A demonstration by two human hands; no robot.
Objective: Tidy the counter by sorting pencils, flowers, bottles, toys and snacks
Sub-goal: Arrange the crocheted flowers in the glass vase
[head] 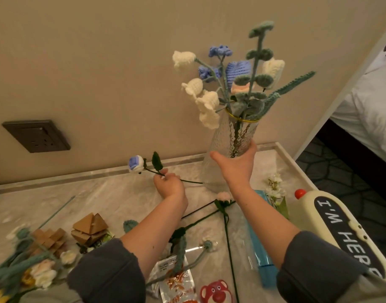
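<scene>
My right hand grips the ribbed glass vase around its middle. The vase stands on the marble counter by the wall and holds several crochet flowers. Left of the vase, my left hand pinches the stem of a blue and white crochet rose, its head pointing left just above the counter. A pink crochet flower with long dark stems lies between my forearms. More crochet flowers are heaped at the lower left.
Wooden puzzle toys sit at lower left. A snack packet and a red bear toy lie near the front edge. At right are a blue bottle, a cream "I'M HERE" device and white flowers. A wall socket is at left.
</scene>
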